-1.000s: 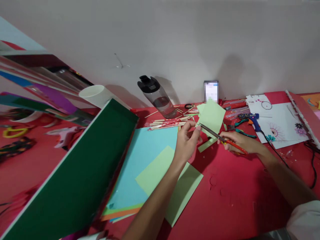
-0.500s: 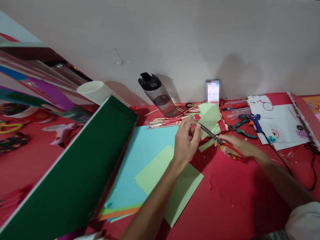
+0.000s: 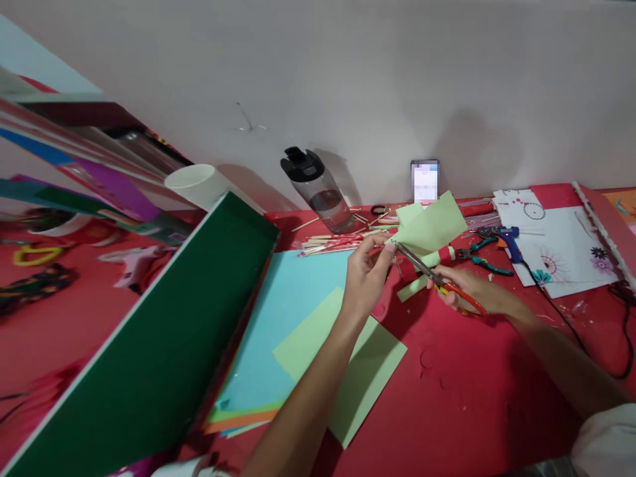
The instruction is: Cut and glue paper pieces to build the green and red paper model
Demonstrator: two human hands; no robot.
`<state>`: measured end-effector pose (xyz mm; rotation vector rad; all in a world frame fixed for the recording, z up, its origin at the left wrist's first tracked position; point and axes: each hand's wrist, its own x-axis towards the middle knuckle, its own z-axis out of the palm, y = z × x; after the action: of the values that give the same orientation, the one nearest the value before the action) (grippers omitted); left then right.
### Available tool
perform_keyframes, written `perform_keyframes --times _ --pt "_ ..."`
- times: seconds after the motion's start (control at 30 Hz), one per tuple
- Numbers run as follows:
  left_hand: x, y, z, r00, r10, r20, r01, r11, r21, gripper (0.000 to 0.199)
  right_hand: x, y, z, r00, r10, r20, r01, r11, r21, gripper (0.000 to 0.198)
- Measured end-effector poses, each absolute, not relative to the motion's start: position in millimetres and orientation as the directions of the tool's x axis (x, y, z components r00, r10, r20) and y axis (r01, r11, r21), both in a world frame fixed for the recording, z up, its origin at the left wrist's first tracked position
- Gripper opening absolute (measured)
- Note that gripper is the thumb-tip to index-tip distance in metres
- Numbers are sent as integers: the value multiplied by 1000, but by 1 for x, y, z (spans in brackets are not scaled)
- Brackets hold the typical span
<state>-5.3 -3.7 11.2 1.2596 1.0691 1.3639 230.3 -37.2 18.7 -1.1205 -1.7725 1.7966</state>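
My left hand (image 3: 365, 270) pinches a light green piece of paper (image 3: 437, 226) at its near left corner, fingertips closed. Orange-and-yellow-handled scissors (image 3: 417, 262) are gripped in my right hand (image 3: 460, 288), blades pointing up and left. The tips of the blades reach the paper beside my left fingertips; whether they are parted is too small to tell. Just behind the blades lies a red and light green wrapped roll (image 3: 440, 257). A narrow green paper strip (image 3: 411, 289) rests on the red table under the scissors.
Green pliers (image 3: 489, 265) and a blue glue gun (image 3: 509, 242) with a cord lie to the right. A water bottle (image 3: 322, 195), thin sticks (image 3: 328, 245) and a phone (image 3: 426, 180) stand or lie along the wall. Coloured sheets (image 3: 258, 358) and a slanted green board (image 3: 149, 344) occupy the left.
The green paper in my left hand has swung up and to the right, uncovering more of the roll beneath. The scissors stay at nearly the same spot. The view has shifted slightly.
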Motion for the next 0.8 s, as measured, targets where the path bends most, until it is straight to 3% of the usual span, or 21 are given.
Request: perform_keyframes --times 0.3,0.57,0.8 --pt "-4 -3 11 66 991 113 -101 -106 989 29 231 -37 16 -615 764 -193 276 -21 -961 60" --pt "-1 -6 14 92 996 8 -168 8 986 33 230 -38 15 -613 780 -122 349 130 -928 46" --pt "-1 -6 15 72 997 -4 -169 16 985 37 228 -37 15 -600 792 -115 322 107 -941 46"
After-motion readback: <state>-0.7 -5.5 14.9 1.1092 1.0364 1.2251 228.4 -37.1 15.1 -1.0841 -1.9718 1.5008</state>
